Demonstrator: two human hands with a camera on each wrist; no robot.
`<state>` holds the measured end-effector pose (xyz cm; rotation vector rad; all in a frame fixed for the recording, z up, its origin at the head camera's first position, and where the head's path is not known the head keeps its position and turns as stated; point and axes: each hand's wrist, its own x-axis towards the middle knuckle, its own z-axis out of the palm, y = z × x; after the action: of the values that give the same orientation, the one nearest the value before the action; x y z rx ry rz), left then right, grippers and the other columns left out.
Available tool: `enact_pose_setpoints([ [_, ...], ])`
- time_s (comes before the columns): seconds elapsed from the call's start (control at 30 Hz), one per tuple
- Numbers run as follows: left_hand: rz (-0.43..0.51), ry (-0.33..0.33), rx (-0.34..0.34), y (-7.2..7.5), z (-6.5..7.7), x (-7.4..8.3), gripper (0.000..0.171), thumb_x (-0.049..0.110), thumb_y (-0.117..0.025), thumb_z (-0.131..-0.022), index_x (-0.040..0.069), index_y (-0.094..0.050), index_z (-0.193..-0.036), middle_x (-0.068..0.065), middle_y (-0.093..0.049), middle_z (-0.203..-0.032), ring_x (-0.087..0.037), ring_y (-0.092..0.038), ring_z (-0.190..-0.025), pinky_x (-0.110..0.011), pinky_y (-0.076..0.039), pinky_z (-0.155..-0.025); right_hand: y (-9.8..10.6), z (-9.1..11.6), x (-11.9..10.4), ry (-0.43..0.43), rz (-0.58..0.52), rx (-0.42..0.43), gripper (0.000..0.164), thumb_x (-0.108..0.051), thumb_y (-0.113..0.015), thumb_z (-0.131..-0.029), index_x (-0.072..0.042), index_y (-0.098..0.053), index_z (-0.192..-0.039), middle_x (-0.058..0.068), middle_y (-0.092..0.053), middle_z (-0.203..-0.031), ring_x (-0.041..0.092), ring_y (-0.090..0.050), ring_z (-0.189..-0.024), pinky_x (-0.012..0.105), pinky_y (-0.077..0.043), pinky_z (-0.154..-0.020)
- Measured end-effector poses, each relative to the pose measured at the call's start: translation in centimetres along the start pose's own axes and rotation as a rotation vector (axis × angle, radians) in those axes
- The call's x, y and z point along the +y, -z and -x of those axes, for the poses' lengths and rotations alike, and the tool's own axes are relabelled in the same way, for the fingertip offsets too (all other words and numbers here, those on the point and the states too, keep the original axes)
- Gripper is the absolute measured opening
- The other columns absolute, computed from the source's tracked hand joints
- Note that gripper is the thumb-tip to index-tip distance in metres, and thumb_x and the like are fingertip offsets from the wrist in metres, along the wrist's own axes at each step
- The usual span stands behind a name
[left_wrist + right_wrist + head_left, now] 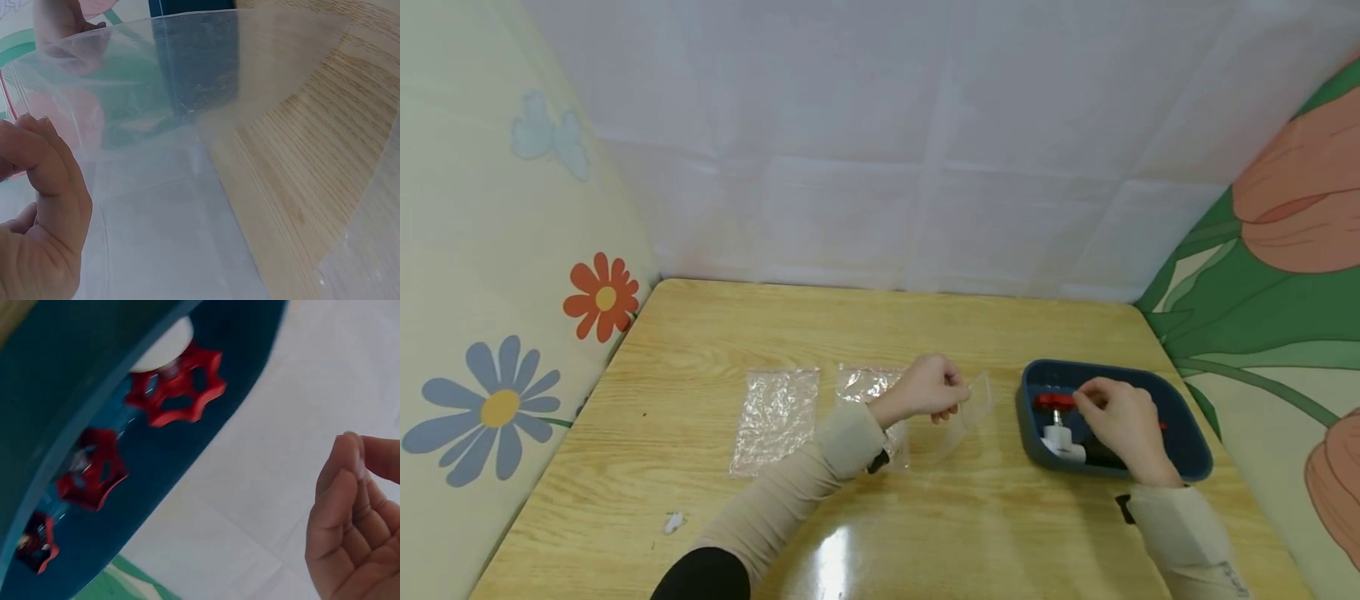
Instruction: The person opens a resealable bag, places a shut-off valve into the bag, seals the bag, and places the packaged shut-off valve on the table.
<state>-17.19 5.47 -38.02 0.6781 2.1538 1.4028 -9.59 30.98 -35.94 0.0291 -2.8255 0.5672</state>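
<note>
My left hand [929,388] pinches a clear zip bag [973,410] by its edge over the table. The bag hangs from the fingertips, and in the left wrist view its see-through film [137,87] spreads past the fingers, with a red line along the zip edge. My right hand [1123,421] is over the dark blue bin [1191,454], thumb against curled fingertips and nothing visible between them. Inside the bin lie valves with red handwheels [181,390]; one has a white body [1060,443]. The right hand partly hides the others in the head view.
Two more clear bags lie flat on the wooden table: one at the left [775,421], another [865,382] partly under my left forearm. A small white scrap [673,522] is near the front left. A white sheet [880,150] hangs behind the table, with printed walls either side.
</note>
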Motion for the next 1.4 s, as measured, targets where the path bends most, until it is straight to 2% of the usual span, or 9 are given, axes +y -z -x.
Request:
enact_pose_setpoints([
  [0.23, -0.018, -0.016, 0.014, 0.1, -0.1, -0.1, 0.020, 0.005, -0.057, -0.084, 0.001, -0.058, -0.064, -0.013, -0.060, -0.057, -0.013, -0.051, -0.040, -0.026, -0.048, -0.040, 0.3, 0.0, 2.3, -0.032, 0.042, -0.043, 0.011, -0.010, -0.063, -0.083, 0.001, -0.066, -0.080, 0.007, -0.062, -0.066, 0.014, -0.050, -0.051, 0.032, -0.039, -0.044],
  [0.47, 0.003, -0.008, -0.001, 0.3, -0.1, 0.0, 0.018, 0.005, -0.057, -0.085, 0.000, -0.060, -0.069, -0.016, -0.061, -0.062, -0.015, -0.053, -0.042, -0.026, -0.049, -0.042, 1.1, -0.1, 4.5, -0.025, 0.068, -0.099, 0.012, -0.008, -0.061, -0.083, 0.003, -0.065, -0.080, 0.009, -0.061, -0.067, 0.015, -0.050, -0.052, 0.032, -0.039, -0.044],
  [0.67, -0.005, 0.000, 0.000, 0.5, -0.1, 0.3, 0.016, 0.005, -0.056, -0.085, -0.005, -0.061, -0.073, -0.008, -0.059, -0.056, -0.021, -0.056, -0.046, -0.026, -0.050, -0.042, 2.2, -0.3, 6.1, -0.045, 0.080, -0.154, 0.015, -0.008, -0.059, -0.084, 0.006, -0.063, -0.081, 0.006, -0.059, -0.063, 0.015, -0.048, -0.049, 0.032, -0.039, -0.044],
  [0.77, -0.004, 0.005, 0.003, 0.5, 0.0, 0.5, 0.015, 0.004, -0.057, -0.084, -0.006, -0.061, -0.073, -0.007, -0.058, -0.056, -0.020, -0.056, -0.045, -0.026, -0.050, -0.042, 2.6, -0.5, 7.0, -0.072, 0.095, -0.177, 0.017, -0.008, -0.057, -0.085, 0.008, -0.061, -0.082, 0.004, -0.057, -0.060, 0.016, -0.048, -0.049, 0.035, -0.040, -0.045],
  [0.83, -0.006, 0.006, 0.005, 0.5, 0.0, 0.5, 0.015, 0.004, -0.057, -0.084, -0.005, -0.061, -0.074, -0.007, -0.058, -0.056, -0.019, -0.055, -0.045, -0.026, -0.050, -0.042, 2.8, -0.5, 7.5, -0.094, 0.102, -0.200, 0.018, -0.009, -0.056, -0.085, 0.009, -0.061, -0.083, 0.006, -0.057, -0.062, 0.020, -0.050, -0.052, 0.038, -0.042, -0.048],
  [1.03, -0.023, -0.005, 0.000, 0.7, 0.1, 0.8, 0.015, 0.004, -0.055, -0.084, -0.007, -0.063, -0.076, -0.010, -0.060, -0.057, -0.026, -0.058, -0.049, -0.025, -0.049, -0.041, 2.9, -0.8, 8.9, -0.115, 0.112, -0.238, 0.019, -0.008, -0.056, -0.084, 0.010, -0.061, -0.082, 0.014, -0.060, -0.068, 0.025, -0.053, -0.057, 0.043, -0.045, -0.051],
  [1.2, -0.020, -0.023, 0.003, 0.9, 0.1, 0.9, 0.018, 0.004, -0.055, -0.084, -0.009, -0.063, -0.076, -0.017, -0.062, -0.061, -0.017, -0.054, -0.042, -0.026, -0.049, -0.041, 3.2, -1.1, 9.6, -0.106, 0.129, -0.240, 0.020, -0.009, -0.057, -0.083, 0.010, -0.061, -0.082, 0.016, -0.060, -0.069, 0.027, -0.054, -0.057, 0.043, -0.045, -0.050],
  [1.4, -0.017, -0.020, 0.005, 1.0, 0.1, 0.8, 0.019, 0.005, -0.055, -0.085, -0.008, -0.063, -0.074, -0.022, -0.062, -0.066, -0.015, -0.053, -0.042, -0.027, -0.049, -0.041, 3.7, -1.4, 9.8, -0.116, 0.139, -0.252, 0.019, -0.008, -0.058, -0.083, 0.011, -0.060, -0.081, 0.016, -0.059, -0.068, 0.026, -0.053, -0.057, 0.043, -0.044, -0.051],
])
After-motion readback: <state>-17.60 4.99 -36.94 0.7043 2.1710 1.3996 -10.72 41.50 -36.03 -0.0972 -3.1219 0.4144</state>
